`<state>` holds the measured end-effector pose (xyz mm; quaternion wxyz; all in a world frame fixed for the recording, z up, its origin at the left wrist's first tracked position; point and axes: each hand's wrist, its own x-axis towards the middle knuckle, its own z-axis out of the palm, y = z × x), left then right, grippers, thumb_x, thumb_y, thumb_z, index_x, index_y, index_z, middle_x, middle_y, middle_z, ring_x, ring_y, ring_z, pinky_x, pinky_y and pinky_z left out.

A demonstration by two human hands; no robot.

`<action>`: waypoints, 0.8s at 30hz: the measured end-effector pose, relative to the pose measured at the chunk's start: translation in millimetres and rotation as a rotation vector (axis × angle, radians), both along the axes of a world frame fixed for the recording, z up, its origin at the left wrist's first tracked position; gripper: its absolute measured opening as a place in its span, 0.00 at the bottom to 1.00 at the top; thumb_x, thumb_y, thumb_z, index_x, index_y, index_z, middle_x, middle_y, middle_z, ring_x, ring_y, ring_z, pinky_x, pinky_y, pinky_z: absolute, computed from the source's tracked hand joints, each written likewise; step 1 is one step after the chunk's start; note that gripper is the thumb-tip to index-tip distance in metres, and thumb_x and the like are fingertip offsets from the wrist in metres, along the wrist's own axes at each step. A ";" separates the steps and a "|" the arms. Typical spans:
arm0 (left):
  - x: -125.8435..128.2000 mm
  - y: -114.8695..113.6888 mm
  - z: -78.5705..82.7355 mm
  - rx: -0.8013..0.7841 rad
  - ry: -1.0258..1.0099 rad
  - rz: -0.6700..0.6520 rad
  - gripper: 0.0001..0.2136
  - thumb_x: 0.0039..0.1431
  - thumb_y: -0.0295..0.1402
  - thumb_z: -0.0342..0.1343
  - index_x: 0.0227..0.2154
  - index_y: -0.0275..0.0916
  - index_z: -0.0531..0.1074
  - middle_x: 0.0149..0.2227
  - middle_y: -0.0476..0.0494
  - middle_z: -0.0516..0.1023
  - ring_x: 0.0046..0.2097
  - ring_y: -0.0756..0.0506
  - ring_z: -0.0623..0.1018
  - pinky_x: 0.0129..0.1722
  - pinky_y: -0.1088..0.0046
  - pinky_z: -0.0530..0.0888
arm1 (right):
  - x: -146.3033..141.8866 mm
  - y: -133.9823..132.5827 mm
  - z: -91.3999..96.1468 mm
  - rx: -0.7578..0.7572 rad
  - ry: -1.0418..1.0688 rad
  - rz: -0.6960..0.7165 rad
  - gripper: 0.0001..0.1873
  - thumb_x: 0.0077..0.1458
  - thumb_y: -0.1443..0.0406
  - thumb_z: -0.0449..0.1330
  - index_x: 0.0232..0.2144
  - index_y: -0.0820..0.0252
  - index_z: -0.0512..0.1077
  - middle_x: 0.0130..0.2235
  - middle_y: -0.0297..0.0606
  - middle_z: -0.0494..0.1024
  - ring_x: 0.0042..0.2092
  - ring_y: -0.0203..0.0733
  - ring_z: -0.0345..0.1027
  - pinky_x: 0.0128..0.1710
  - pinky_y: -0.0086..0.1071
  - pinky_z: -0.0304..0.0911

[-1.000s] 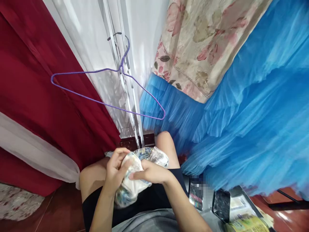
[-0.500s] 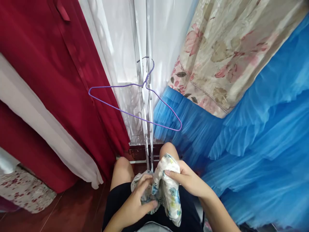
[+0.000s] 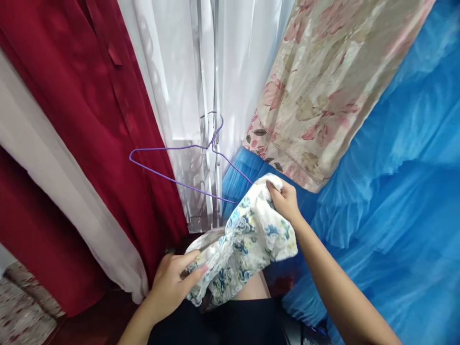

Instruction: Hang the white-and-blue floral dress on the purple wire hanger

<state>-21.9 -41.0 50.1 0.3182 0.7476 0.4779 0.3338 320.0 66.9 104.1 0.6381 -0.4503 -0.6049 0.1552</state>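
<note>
A white garment (image 3: 247, 244) with a blue, green and yellow floral print is spread between my two hands above my lap. My right hand (image 3: 285, 199) pinches its upper right part, which covers the right end of the purple hanger (image 3: 172, 181). I cannot tell whether that hanger end is inside the cloth or behind it. Lower on the left, my left hand (image 3: 174, 280) holds the garment's other side between thumb and fingers. The hanger's left arm is bare, and its hook is at the white vertical metal strips (image 3: 212, 167).
Long red cloth (image 3: 143, 143) and pale cloth (image 3: 82, 201) hang at the left. White cloth (image 3: 172, 72) hangs behind the hanger. To the right are a beige floral garment (image 3: 323, 96) and ruffled blue tulle (image 3: 388, 230). Dark red floor (image 3: 104, 311) shows below.
The bunched garment has been opened out and raised. My right hand has moved up to the hanger's right end with it, and my left hand has moved left, holding the other side.
</note>
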 end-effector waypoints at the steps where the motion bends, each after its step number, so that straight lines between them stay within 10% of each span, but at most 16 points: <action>1: -1.2 2.3 9.7 -0.003 -0.021 -0.016 0.14 0.62 0.45 0.56 0.28 0.40 0.74 0.26 0.50 0.71 0.30 0.46 0.70 0.31 0.75 0.68 | -4.8 14.5 8.3 -0.069 0.057 0.078 0.17 0.55 0.54 0.63 0.22 0.59 0.70 0.24 0.30 0.70 0.27 0.36 0.60 0.29 0.29 0.57; 8: -26.2 31.7 57.1 0.183 -0.306 0.245 0.11 0.65 0.40 0.50 0.35 0.39 0.72 0.28 0.52 0.69 0.29 0.49 0.68 0.28 0.77 0.65 | -51.3 51.1 48.4 -0.368 0.142 0.491 0.23 0.48 0.48 0.67 0.20 0.60 0.71 0.19 0.33 0.72 0.20 0.35 0.62 0.20 0.28 0.58; 14: -87.9 91.7 38.1 0.275 0.404 -0.177 0.12 0.60 0.30 0.48 0.28 0.41 0.76 0.34 0.46 0.78 0.40 0.43 0.74 0.47 0.68 0.69 | -43.9 32.3 78.2 -0.568 0.420 0.690 0.12 0.43 0.62 0.73 0.26 0.63 0.75 0.22 0.36 0.79 0.22 0.38 0.71 0.24 0.29 0.68; 17: -113.6 127.0 39.6 0.344 0.487 -0.114 0.15 0.55 0.27 0.48 0.36 0.44 0.80 0.40 0.45 0.81 0.45 0.41 0.76 0.54 0.63 0.67 | -36.0 33.0 86.1 -0.579 0.403 0.672 0.08 0.46 0.65 0.70 0.27 0.63 0.76 0.23 0.37 0.79 0.22 0.41 0.73 0.27 0.33 0.70; 24: -109.9 198.1 129.1 0.358 -0.174 0.389 0.16 0.47 0.31 0.48 0.38 0.37 0.75 0.40 0.42 0.80 0.41 0.42 0.78 0.40 0.67 0.75 | -22.0 45.0 87.3 -0.716 0.481 0.683 0.07 0.47 0.68 0.66 0.32 0.63 0.76 0.27 0.40 0.83 0.24 0.45 0.76 0.26 0.36 0.72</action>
